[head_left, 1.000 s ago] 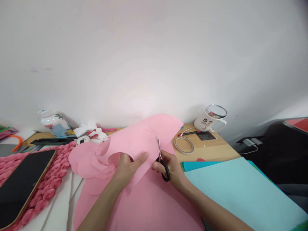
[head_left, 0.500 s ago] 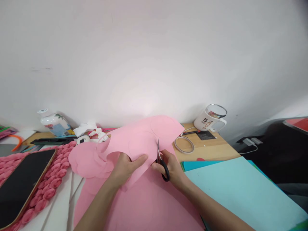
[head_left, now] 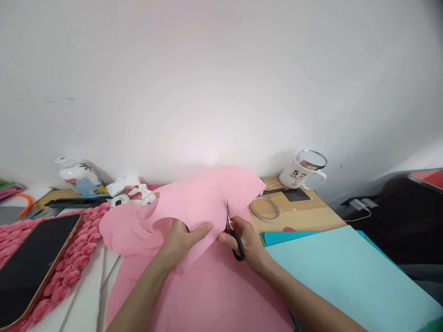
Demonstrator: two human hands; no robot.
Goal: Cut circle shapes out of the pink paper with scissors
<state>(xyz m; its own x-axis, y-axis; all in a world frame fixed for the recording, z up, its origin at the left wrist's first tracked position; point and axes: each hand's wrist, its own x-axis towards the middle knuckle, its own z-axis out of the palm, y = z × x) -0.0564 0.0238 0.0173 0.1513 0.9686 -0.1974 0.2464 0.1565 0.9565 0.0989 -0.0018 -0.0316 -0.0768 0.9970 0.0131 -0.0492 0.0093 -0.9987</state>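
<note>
Between the two hands, near the middle of my head view, a pink sheet point(head_left: 204, 200) is held up over more pink paper point(head_left: 221, 295), faint curved lines showing on it. I see the left hand point(head_left: 180, 244) pinching it, thumb flat on top, fingers mostly hidden underneath. The right hand point(head_left: 248, 237) is curled round the black handles of the scissors point(head_left: 236, 235), whose blades point away along the sheet; I can't tell how far apart they stand. As I judge it, the sheet could buckle if the left grip slackens, throwing a cut off line. The blades might also nick the lower paper, should it ride up between them. Rounded pink pieces point(head_left: 126, 230) crowd the left hand's far side, where a tug could drag them along. Farther out sit a pale blue sheet point(head_left: 346, 272), a white mug point(head_left: 294, 175) and a phone point(head_left: 38, 263) by pink rosettes point(head_left: 79, 263).
</note>
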